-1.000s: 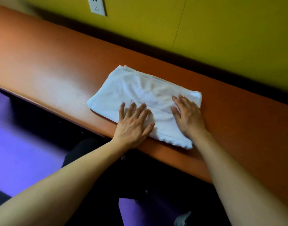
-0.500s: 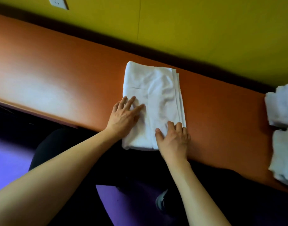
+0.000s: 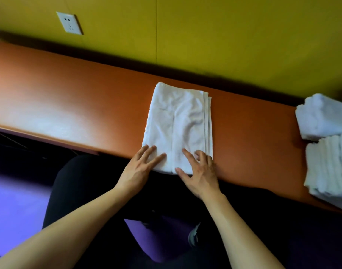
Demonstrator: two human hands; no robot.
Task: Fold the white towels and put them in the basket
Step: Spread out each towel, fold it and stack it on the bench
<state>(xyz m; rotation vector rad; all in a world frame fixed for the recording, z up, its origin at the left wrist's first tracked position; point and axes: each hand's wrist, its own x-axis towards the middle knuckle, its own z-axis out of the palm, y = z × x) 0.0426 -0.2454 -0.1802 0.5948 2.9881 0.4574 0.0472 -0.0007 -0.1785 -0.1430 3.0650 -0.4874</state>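
Head view: white towel (image 3: 178, 125) folded into a tall narrow rectangle, lying flat on the orange tabletop (image 3: 69, 105), long side running near to far, stacked edge layers showing along its right side. Near end sits at the tabletop's near edge.

Left hand (image 3: 139, 171) grip open, fingers straight and spread, fingertips resting on the towel's near-left corner, palm hanging off the near edge. Right hand (image 3: 200, 171) also loose, holding nothing: index finger stretched flat on the towel's near-right part, thumb at the near end of the cloth, other fingers slightly bent on the near-right corner. Both forearms come in from the near side.

Right edge of frame: two piles of folded white towels (image 3: 325, 148) on the same tabletop, one farther, one nearer, well apart from the towel under the hands, partly cut off by the frame.

Yellow wall (image 3: 224, 35) behind the tabletop, white wall socket (image 3: 69, 23) on it at far left. Purple floor (image 3: 15, 210) below.
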